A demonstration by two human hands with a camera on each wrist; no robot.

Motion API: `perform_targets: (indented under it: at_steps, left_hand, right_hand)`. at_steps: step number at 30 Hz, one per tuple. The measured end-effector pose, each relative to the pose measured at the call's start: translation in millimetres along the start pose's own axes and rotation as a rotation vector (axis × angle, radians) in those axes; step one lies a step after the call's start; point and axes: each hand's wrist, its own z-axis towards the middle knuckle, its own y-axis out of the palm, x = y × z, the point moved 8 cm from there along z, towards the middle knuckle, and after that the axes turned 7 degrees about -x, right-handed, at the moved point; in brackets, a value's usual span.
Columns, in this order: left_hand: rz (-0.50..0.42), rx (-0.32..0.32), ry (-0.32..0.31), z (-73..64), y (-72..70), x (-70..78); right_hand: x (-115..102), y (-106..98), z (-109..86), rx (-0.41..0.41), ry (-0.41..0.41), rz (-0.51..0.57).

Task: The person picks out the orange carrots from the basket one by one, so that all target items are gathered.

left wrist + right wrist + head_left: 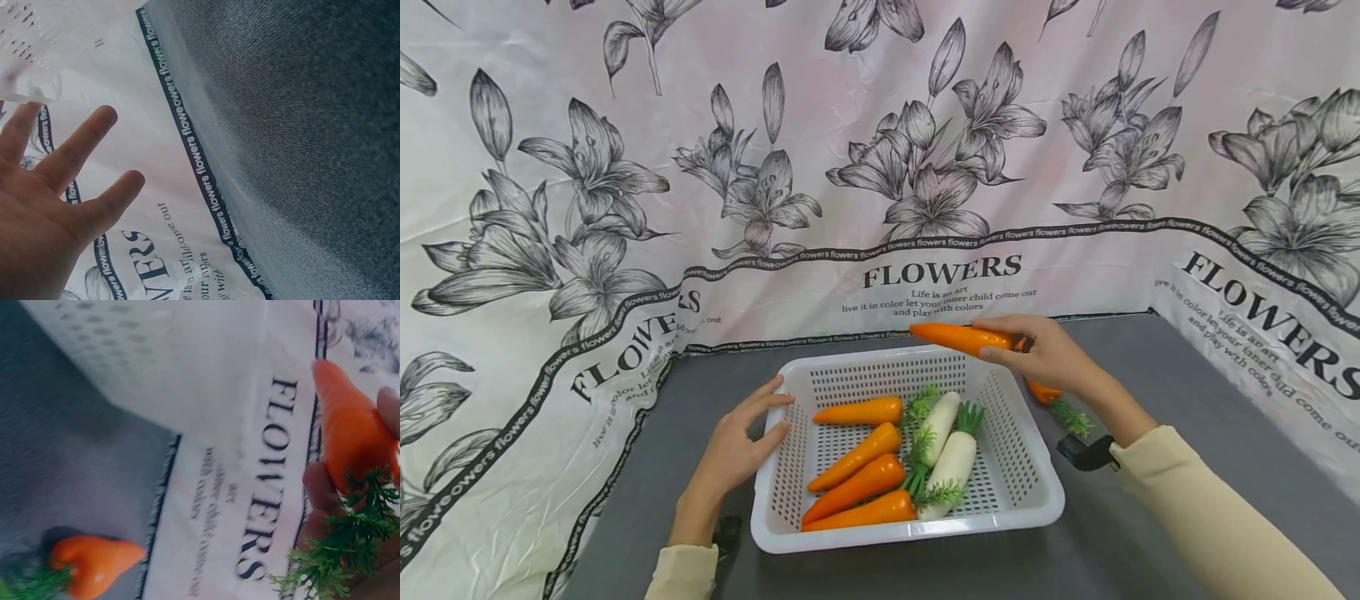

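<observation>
My right hand (1048, 354) grips an orange carrot (955, 337) above the back right rim of a white plastic basket (910, 537). In the right wrist view, green leaves (362, 525) hang from that carrot's thick end. Several carrots (857, 457) lie side by side in the basket's left half, pointing left. Two white radishes (953, 460) with green tops lie to their right. My left hand (737, 442) is at the basket's left rim, fingers spread and loosely bent, fingertips on or close to it. Another carrot (94, 565) lies on the table, partly hidden under my right hand in the head view.
The basket stands on a dark grey tabletop (700, 392). A white cloth (940, 287) printed with flowers and lettering hangs behind and at both sides. Black straps with small devices (1086, 452) sit at the wrists.
</observation>
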Motion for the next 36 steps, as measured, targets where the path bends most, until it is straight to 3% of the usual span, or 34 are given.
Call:
perform_targets:
  at_steps: [10,20,28,36]
  left_hand:
    - [0.006,0.0,-0.005,-0.1,-1.2,-0.6]
    - [0.01,0.0,-0.009,0.6,-2.1,-0.2]
    - [0.014,0.007,-0.004,-0.2,-2.4,1.0]
    - [0.018,0.004,-0.012,-0.3,-1.0,0.0]
  right_hand:
    - [49.3,-13.6,-30.5,0.219,0.142,0.033]
    - [104.0,-10.8,-63.6,0.372,0.198,0.004]
    - [132.4,-7.2,-80.4,0.439,0.25,-0.009]
    - [149.8,-2.2,-90.0,0.474,0.334,-0.093]
